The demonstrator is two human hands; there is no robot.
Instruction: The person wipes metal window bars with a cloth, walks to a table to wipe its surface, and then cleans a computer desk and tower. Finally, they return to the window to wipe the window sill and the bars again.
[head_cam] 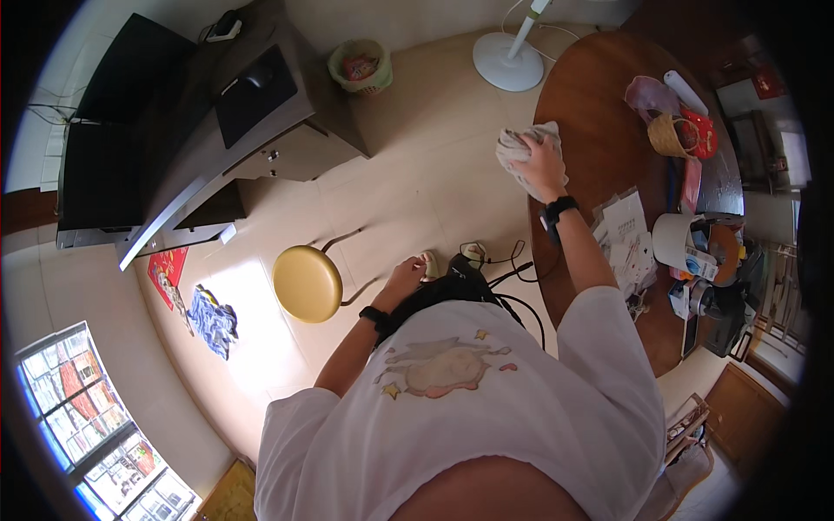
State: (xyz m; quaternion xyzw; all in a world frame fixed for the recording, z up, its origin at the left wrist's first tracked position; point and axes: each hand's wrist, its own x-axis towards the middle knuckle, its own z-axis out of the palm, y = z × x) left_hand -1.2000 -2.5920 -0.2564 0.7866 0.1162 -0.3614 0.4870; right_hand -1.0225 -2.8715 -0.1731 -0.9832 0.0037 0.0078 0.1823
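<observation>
A crumpled pale cloth [550, 135] with darker markings is bunched under my right hand [542, 166], whose fingers grip it. The cloth lies over the left rim of a round brown wooden table [586, 98], partly overhanging the edge in this view. My left hand [409, 272] hangs low in front of my body with curled fingers, and no object shows in it. Its palm side is hidden. Dark wristbands circle both wrists. Nearest to the left hand are my slippered feet and a round stool with a yellow seat [307, 284].
Papers in clear plastic [624, 234], a woven basket [671, 135] and a white container [672, 239] crowd the table's right side. Black cables [521, 306] hang beside my waist. A white fan base [508, 62], a waste bin [360, 65], a dark desk [195, 156] and blue cloth [214, 320] surround the floor.
</observation>
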